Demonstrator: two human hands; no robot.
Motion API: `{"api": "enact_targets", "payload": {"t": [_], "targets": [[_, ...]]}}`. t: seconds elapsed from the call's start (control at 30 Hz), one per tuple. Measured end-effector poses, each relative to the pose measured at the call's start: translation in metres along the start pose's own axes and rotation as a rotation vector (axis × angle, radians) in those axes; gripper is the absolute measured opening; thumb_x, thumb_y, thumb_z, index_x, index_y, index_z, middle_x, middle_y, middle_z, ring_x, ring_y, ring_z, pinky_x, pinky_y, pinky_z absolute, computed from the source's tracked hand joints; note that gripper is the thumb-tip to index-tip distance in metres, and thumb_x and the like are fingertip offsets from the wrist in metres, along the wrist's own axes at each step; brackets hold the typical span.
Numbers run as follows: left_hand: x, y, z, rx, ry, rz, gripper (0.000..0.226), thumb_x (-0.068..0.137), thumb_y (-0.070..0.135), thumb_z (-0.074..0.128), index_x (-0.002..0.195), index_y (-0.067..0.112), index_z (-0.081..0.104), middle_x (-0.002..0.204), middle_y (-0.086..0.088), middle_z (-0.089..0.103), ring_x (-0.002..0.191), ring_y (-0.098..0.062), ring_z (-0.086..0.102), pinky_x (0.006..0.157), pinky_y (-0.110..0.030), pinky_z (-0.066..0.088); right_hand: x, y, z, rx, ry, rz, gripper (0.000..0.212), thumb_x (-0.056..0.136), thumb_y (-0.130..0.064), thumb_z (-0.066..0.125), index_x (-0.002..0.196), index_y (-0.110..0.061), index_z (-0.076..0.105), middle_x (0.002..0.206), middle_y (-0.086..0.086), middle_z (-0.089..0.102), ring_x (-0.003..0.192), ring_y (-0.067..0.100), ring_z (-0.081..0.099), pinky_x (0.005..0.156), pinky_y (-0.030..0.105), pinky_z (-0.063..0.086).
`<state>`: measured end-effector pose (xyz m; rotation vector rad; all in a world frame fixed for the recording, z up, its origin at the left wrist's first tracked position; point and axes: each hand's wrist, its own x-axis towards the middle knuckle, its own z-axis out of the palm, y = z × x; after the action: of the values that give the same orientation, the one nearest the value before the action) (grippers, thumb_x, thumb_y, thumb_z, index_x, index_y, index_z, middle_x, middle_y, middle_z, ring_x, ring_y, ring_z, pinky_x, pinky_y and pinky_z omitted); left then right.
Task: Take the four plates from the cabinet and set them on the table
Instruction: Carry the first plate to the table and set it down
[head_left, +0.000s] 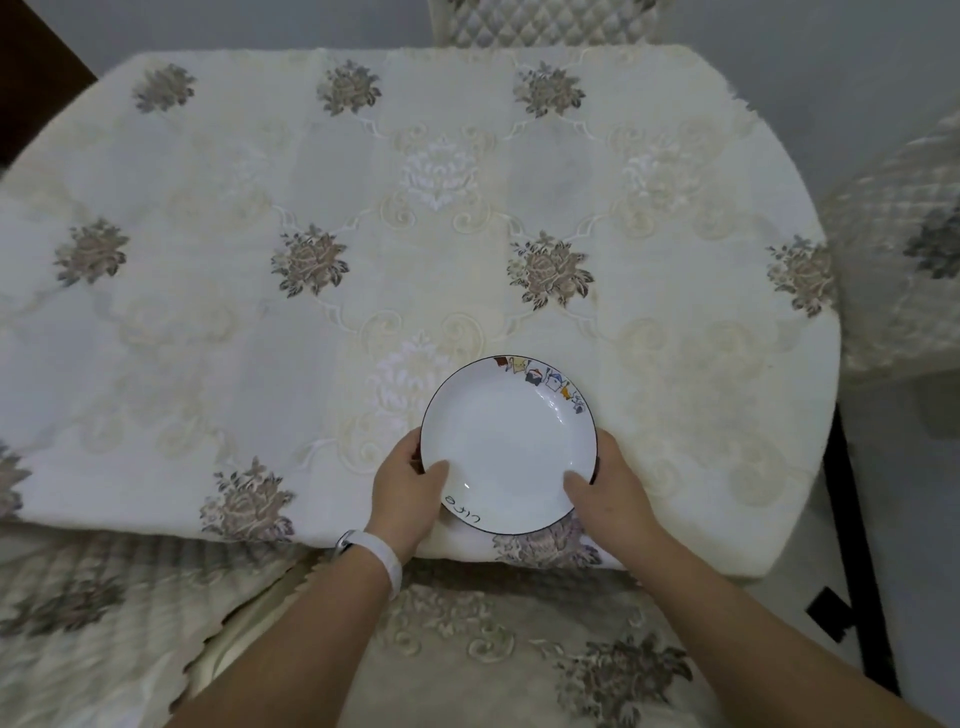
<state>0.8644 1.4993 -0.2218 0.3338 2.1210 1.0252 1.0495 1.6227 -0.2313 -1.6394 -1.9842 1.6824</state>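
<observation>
Both hands, left (408, 486) and right (605, 486), clasp one plate (506, 447) by its rim at the near edge of the worktop (208, 208) (no other plate shows), so the next move is probably to release it.

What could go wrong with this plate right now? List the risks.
1. The plate sits at the near edge of the table; released there, it might tip or get knocked off toward the chair.
2. The left hand and right hand grip it only at the rim with thumbs on the glossy inside, so it could slip.
3. The tablecloth hangs over the edge; catching it could drag the plate.
</observation>
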Motion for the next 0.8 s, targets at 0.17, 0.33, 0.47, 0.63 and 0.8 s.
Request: {"api": "enact_targets", "payload": {"t": [0.17,0.33,0.47,0.63,0.8], "targets": [[0.000,-0.001,0.002,0.072,0.005,0.040,0.034,0.087,0.007,0.059,0.106,0.035,0.056,0.093,0.016,0.065,0.083,-0.004,0.060,0.061,-0.015,0.041,0.006,0.001,-0.002,-0.045,-0.022,-0.002,0.052,0.087,-0.009,0.054,0.135,-0.019,0.039,0.107,-0.002,0.058,0.092,0.018,0.055,0.073,0.028,0.040],[-0.007,0.003,-0.004,-0.008,0.108,0.004,0.033,0.090,0.012,0.061,0.118,0.029,0.053,0.094,0.011,0.062,0.081,-0.003,0.059,0.068,-0.015,0.044,0.008,-0.003,-0.007,-0.095,-0.057,0.026,0.050,0.090,-0.020,0.056,0.135,-0.017,0.036,0.106,0.001,0.058,0.090,0.022,0.058,0.075,0.033,0.047],[-0.022,0.010,-0.022,-0.041,0.187,0.073,0.025,0.093,0.014,0.060,0.112,0.029,0.057,0.104,0.009,0.062,0.092,-0.005,0.060,0.080,-0.019,0.048,0.008,-0.011,-0.018,-0.239,0.015,-0.045,0.041,0.090,-0.028,0.055,0.127,-0.016,0.042,0.111,0.006,0.060,0.089,0.024,0.059,0.074,0.035,0.047],[-0.051,0.011,-0.051,0.089,0.183,0.183,0.031,0.093,0.014,0.058,0.120,0.029,0.058,0.123,0.011,0.057,0.115,-0.005,0.050,0.092,-0.019,0.038,0.004,-0.031,-0.031,-0.525,0.180,-0.322,0.050,0.090,-0.030,0.058,0.134,-0.006,0.048,0.130,0.016,0.048,0.115,0.035,0.048,0.091,0.043,0.042],[-0.082,0.007,-0.084,0.419,0.178,0.371,0.041,0.091,0.033,0.054,0.130,0.023,0.057,0.136,0.005,0.053,0.127,-0.013,0.044,0.107,-0.033,0.035,-0.018,-0.069,-0.016,-0.656,0.098,-0.675,0.057,0.086,-0.044,0.043,0.128,-0.007,0.055,0.128,0.014,0.056,0.115,0.035,0.053,0.095,0.046,0.046]]}}
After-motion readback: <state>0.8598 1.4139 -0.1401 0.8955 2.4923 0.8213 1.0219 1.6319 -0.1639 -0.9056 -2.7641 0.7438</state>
